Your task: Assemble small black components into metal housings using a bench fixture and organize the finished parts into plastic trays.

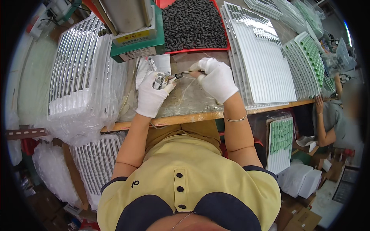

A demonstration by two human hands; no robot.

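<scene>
Worn and greyish, a workbench point(181, 106) with a wooden front edge stretches before us, seen from above and curved by a fisheye lens. Behind our hands sits a red tray point(200, 50) heaped with small black cylindrical parts point(192, 25); to its left stands a machine with a green base point(137, 52). Stacked racks flank the bench: on the left, a plastic-wrapped rack of shiny silver pieces point(71, 63); on the right, a white ribbed rack point(260, 63), then a rack with green pieces point(306, 61). Both our hands wear white gloves. Our left hand point(151, 94) is curled around several short silver tubes point(160, 81), above the bench near its middle, in front of a white paper point(163, 61). Our right hand point(217, 79) has thumb and fingers pinched together on a thin dark rod point(187, 72), which reaches left to a dark-ended piece point(178, 76) beside the left fingers; we cannot tell whether that piece is joined to the rod. At far right, another person point(332, 119) rests a hand by the bench edge.
</scene>
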